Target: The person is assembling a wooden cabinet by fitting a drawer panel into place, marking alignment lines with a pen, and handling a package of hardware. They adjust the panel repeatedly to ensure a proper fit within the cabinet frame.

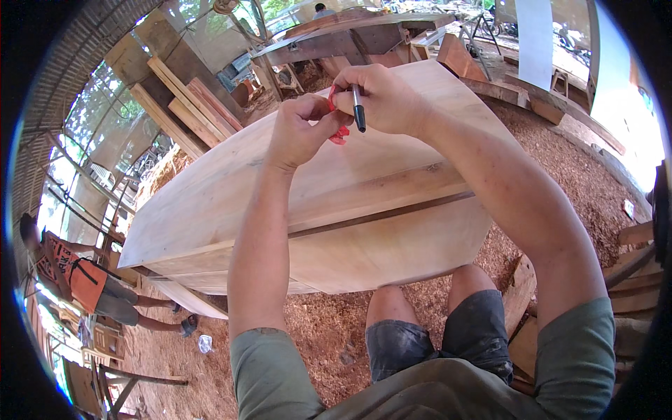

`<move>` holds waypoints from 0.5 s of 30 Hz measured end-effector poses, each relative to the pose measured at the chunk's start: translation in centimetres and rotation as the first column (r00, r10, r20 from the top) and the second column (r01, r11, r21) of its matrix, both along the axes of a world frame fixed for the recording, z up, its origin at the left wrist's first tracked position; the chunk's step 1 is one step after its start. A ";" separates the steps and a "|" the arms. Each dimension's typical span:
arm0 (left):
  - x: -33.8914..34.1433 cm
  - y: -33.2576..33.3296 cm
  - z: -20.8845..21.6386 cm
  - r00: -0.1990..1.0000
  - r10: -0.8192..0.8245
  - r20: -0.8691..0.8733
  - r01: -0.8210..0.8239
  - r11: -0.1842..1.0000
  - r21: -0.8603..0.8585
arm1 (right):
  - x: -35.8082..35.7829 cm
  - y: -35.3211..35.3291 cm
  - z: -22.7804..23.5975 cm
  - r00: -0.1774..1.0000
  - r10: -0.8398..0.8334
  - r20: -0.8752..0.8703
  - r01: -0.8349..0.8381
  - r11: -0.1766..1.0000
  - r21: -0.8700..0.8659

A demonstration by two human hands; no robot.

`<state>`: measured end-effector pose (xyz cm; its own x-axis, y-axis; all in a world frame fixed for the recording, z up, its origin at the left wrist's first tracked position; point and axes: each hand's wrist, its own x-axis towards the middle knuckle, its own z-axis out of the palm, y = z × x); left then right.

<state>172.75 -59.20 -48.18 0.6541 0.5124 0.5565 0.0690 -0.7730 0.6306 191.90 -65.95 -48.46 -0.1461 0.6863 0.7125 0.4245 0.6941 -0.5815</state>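
Observation:
Over a large pale wooden form (231,203), shaped like an upturned boat hull, both my hands are raised close together. My left hand (302,131) is closed, its thumb and fingers pinching a crumpled red strip (339,134) that looks like thin plastic. Part of that strip loops up to my right hand (385,99), whose curled fingers also pinch it. A black-and-white marker pen (359,112) is tucked in the fingers of my right hand, its dark end pointing down. The fingers partly hide the strip.
Wood shavings cover the ground (308,336). At left stands a person in an orange shirt (80,280). Planks (185,105) lean behind the hull, and another wooden hull (343,42) is farther back. Timber pieces (633,294) lie at right.

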 end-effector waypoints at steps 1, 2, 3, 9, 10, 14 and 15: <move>0.2 -0.2 0.0 1.000 0.004 -0.004 -0.004 1.000 -0.005 | 0.0 0.0 -0.1 1.000 -0.009 0.000 0.009 1.000 0.007; 0.3 -0.3 0.1 1.000 0.009 -0.009 -0.009 1.000 -0.009 | 0.0 -0.1 -0.2 1.000 -0.015 0.003 0.015 1.000 0.015; 0.4 -0.4 0.1 1.000 -0.007 -0.001 0.007 1.000 -0.016 | 0.1 -0.1 -0.2 1.000 -0.023 0.006 0.022 1.000 0.022; 0.2 -0.6 0.2 0.999 -0.051 0.019 0.052 0.998 -0.044 | -0.3 -0.3 -0.1 0.994 -0.089 0.057 0.085 0.994 0.065; 0.0 -0.5 0.4 0.998 -0.056 0.012 0.056 0.998 -0.028 | -0.3 -0.2 -0.2 0.994 -0.087 0.060 0.084 0.995 0.053; 0.2 -0.9 0.5 0.996 -0.080 0.028 0.081 0.995 -0.055 | 0.0 -0.1 -0.3 0.993 -0.098 0.067 0.093 0.993 0.076; 0.1 -0.8 0.6 0.997 -0.072 0.025 0.073 0.997 -0.041 | 0.1 -0.1 -0.3 0.994 -0.098 0.055 0.095 0.994 0.044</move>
<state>172.80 -60.03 -47.59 0.6770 0.4872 0.5516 -0.0016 -0.7485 0.6631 191.99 -66.01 -48.75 -0.1218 0.6694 0.7329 0.5222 0.6711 -0.5262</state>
